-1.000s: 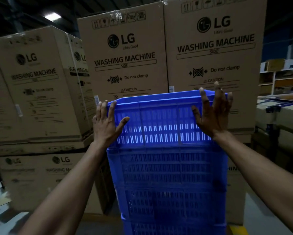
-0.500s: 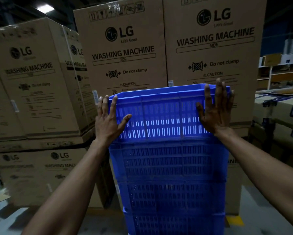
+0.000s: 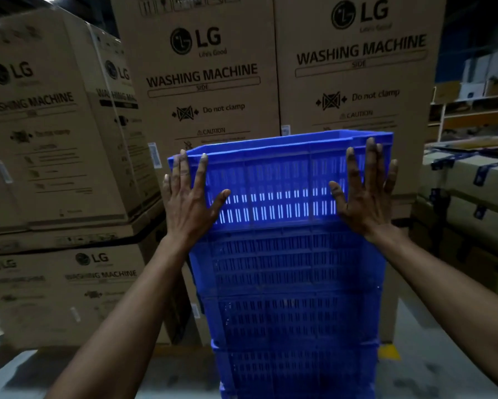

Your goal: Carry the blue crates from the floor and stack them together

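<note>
Left hand (image 3: 188, 200): fingers straight and spread, laid flat against the near wall of the top blue crate (image 3: 282, 182) at its left corner. The fingertips reach the rim; the thumb angles inward across the slotted wall. Nothing is gripped.

Right hand (image 3: 365, 191): fingers likewise extended and spread, flat against the same wall at the right corner, fingertips at the rim, thumb pointing inward toward the left thumb. No curl, no pinch.

Between the two thumbs the slotted wall of the top blue crate shows light through its lower rows of slots. The crate sits nested on a stack of blue crates (image 3: 293, 298), which runs down from directly below both palms toward the floor (image 3: 167, 375).

Beyond the fingertips, close behind the crate rim, stand tall cardboard boxes (image 3: 357, 82) printed "LG WASHING MACHINE" and "Do not clamp". Outward of the left hand, more such boxes are stacked in two tiers. Outward of the right hand lie strapped cartons (image 3: 469, 180), with shelving (image 3: 472, 110) farther back.
</note>
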